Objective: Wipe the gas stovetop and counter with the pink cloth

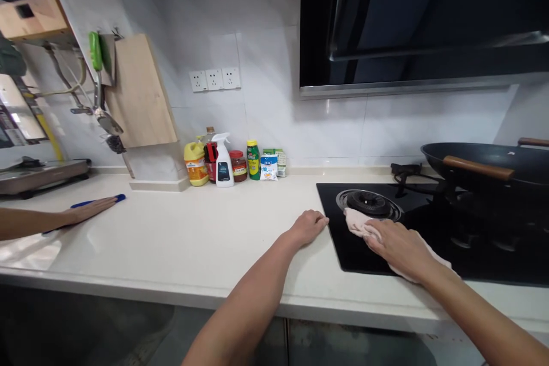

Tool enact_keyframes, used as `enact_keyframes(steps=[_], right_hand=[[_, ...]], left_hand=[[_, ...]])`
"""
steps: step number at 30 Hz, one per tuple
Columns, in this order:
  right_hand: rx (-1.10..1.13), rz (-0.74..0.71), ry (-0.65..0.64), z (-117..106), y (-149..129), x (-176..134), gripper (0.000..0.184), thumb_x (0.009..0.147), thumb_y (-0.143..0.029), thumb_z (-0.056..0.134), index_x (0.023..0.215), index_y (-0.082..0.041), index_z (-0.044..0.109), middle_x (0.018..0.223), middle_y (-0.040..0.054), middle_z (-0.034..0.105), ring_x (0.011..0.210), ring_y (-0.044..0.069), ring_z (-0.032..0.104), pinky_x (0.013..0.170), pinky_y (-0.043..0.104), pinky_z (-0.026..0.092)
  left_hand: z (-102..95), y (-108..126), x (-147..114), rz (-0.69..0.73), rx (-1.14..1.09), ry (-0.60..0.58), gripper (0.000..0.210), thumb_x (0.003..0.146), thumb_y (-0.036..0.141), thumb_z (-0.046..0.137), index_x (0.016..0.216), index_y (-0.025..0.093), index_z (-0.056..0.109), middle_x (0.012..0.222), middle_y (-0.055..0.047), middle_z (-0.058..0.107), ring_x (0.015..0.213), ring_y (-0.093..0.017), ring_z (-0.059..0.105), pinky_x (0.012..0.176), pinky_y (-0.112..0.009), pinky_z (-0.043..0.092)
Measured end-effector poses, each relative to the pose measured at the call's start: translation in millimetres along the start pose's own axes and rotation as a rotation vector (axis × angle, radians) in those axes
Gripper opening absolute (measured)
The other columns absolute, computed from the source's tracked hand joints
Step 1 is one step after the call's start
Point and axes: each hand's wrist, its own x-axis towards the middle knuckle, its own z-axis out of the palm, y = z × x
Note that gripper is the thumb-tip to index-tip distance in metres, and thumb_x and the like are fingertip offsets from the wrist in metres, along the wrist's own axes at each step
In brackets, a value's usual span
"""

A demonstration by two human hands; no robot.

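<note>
My right hand (394, 243) grips a pale pinkish cloth (358, 222) against the black glass cooktop (337, 229), just in front of the left burner (369, 202). Part of the cloth trails out under my wrist. My left hand (309, 226) rests on the white countertop (180, 234), its fingers curled in with no object visible in them. Its fingertips touch the cooktop's left edge.
At far left, another person's hand (92, 210) presses a blue cloth (120, 198) on the counter. Along the wall stand a white spray bottle (223, 163), a yellow jug (196, 163) and several condiments. A wok (476, 157) sits on the right burner beneath the range hood (420, 23).
</note>
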Motion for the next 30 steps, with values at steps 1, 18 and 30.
enact_keyframes(steps=[1, 18, 30], right_hand=[[-0.027, 0.048, -0.001, 1, 5, 4, 0.044, 0.097, -0.050, 0.036, 0.125, -0.028, 0.061, 0.109, 0.0113, 0.066, 0.098, 0.031, 0.061, 0.075, 0.040, 0.041], [0.078, -0.181, 0.175, 5, -107, -39, 0.026, 0.093, -0.029, 0.047, 0.114, -0.029, 0.064, 0.115, 0.0066, 0.066, 0.099, 0.026, 0.061, 0.085, 0.039, 0.039], [0.110, 0.001, 0.155, 10, -12, -39, 0.038, 0.097, -0.049, 0.040, 0.117, -0.029, 0.066, 0.120, 0.0066, 0.070, 0.101, 0.027, 0.066, 0.083, 0.039, 0.046]], left_hand=[[-0.5, -1, 0, 0.002, 0.000, -0.001, 0.035, 0.097, 0.040, 0.042, 0.087, 0.018, 0.068, 0.093, -0.007, 0.070, 0.087, -0.021, 0.063, 0.080, -0.031, 0.048], [-1.4, -12, 3, -0.056, -0.068, 0.015, 0.047, 0.098, 0.051, 0.037, 0.095, 0.016, 0.069, 0.101, -0.008, 0.071, 0.092, -0.021, 0.064, 0.080, -0.030, 0.047], [-2.4, -7, 2, -0.002, -0.092, -0.030, 0.043, 0.096, 0.049, 0.041, 0.092, 0.017, 0.069, 0.096, -0.008, 0.071, 0.088, -0.022, 0.063, 0.080, -0.032, 0.046]])
